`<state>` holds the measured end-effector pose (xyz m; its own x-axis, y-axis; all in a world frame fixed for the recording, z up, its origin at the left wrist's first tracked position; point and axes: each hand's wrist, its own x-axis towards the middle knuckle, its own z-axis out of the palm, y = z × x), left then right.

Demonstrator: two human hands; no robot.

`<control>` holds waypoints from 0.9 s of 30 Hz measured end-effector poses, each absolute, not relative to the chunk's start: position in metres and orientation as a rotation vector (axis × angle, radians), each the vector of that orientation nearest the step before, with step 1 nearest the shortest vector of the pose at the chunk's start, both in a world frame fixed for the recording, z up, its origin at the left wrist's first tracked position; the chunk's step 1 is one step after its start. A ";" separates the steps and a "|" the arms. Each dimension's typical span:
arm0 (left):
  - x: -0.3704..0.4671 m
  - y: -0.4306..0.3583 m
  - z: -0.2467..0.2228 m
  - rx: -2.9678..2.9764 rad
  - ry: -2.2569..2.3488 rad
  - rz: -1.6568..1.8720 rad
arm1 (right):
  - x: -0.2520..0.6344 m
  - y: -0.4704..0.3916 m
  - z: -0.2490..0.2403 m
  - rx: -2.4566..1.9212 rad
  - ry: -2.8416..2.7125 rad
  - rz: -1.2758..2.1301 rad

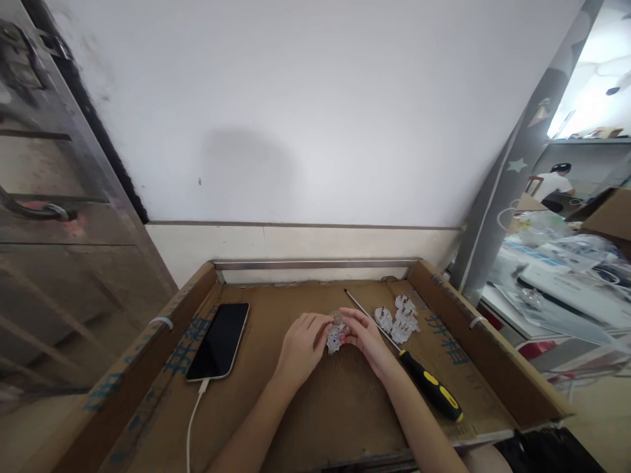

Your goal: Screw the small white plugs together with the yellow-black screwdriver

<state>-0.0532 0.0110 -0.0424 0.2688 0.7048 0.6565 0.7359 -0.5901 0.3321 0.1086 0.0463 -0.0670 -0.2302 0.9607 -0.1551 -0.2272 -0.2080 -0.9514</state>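
Note:
Between my two hands is a small clear plastic plug part (334,340), held just above the cardboard surface. My left hand (303,341) pinches it from the left, thumb and fingertips together. My right hand (363,335) grips its other side with curled fingers. Fingers cover part of the piece, so its fine details are hard to make out. To the right lie several similar clear plug pieces (405,323) with metal prongs. A long screwdriver (430,386) with a black and yellow handle lies beside my right forearm, its shaft pointing away from me.
A black-screened phone (219,341) with a white charging cable (191,420) lies on the left. Raised cardboard sides (486,341) border the work surface, and a white wall (320,131) stands behind. Far right, a person (555,182) sits beyond a cluttered table (552,276).

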 end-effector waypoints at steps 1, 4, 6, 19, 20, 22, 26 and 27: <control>-0.053 0.011 -0.043 -2.471 -1.398 -1.253 | 0.108 0.046 -0.068 -1.041 -1.077 1.612; -0.053 0.011 -0.043 -2.470 -1.378 -1.266 | 0.107 0.046 -0.069 -1.040 -1.085 1.604; -0.053 0.012 -0.043 -2.470 -1.366 -1.259 | 0.107 0.046 -0.070 -1.038 -1.091 1.601; -0.052 0.011 -0.042 -2.449 -1.344 -1.252 | 0.109 0.042 -0.068 -1.008 -1.163 1.659; -0.052 0.011 -0.042 -2.449 -1.338 -1.256 | 0.109 0.042 -0.068 -1.003 -1.161 1.658; -0.052 0.011 -0.042 -2.448 -1.329 -1.259 | 0.109 0.042 -0.068 -0.993 -1.159 1.655; -0.052 0.010 -0.044 -2.449 -1.313 -1.240 | 0.111 0.041 -0.067 -0.983 -1.160 1.654; -0.052 0.010 -0.044 -2.450 -1.306 -1.237 | 0.111 0.041 -0.067 -0.981 -1.160 1.653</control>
